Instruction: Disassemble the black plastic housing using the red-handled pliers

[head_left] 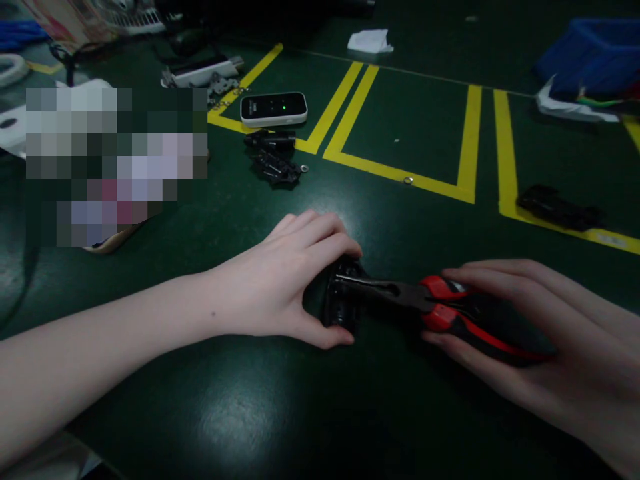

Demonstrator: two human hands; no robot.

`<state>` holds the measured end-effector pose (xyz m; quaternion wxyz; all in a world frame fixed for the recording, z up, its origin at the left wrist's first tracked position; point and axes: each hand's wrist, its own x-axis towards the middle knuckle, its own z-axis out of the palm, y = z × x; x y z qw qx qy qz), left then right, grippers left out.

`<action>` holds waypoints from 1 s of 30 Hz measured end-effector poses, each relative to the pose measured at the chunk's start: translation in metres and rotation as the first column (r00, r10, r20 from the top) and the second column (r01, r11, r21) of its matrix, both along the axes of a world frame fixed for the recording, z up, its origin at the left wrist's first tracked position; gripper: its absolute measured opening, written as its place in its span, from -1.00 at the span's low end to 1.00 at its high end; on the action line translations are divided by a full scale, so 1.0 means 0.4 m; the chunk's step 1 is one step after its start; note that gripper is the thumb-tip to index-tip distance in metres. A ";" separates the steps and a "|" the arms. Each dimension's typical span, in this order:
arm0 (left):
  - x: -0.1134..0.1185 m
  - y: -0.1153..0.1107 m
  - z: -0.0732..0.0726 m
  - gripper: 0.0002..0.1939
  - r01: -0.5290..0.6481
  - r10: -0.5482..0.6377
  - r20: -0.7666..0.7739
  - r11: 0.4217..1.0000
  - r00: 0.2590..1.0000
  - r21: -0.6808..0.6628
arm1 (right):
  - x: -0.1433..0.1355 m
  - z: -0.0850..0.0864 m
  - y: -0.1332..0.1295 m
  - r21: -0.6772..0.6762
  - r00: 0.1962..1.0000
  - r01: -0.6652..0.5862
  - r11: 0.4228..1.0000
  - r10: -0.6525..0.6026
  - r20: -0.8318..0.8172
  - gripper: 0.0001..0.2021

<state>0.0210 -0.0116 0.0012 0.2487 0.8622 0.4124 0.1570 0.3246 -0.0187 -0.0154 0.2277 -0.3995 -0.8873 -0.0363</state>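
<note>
dark green paint is covering the desk point(240, 407), where yellow tape point(469, 143) is marking out boxes. near the middle, the left hand point(285, 273) is arching over a small black part point(343, 307), gripping it between thumb and fingers. the right hand point(585, 353) is grasping red-and-black pliers point(443, 317) whose narrow tips are reaching onto that part; what they are pinching cannot be told. beyond, a black-and-white device point(273, 109) is showing a green light, dark pieces point(275, 167) are lying just below it, and a blue bin point(590, 57) is standing at upper right.
</note>
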 end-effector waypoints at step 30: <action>0.002 0.004 -0.001 -0.28 -0.004 0.005 -0.022 0.999 1.000 0.041 | -0.039 0.017 0.040 0.057 0.990 -0.137 0.989 0.135 0.028 -0.66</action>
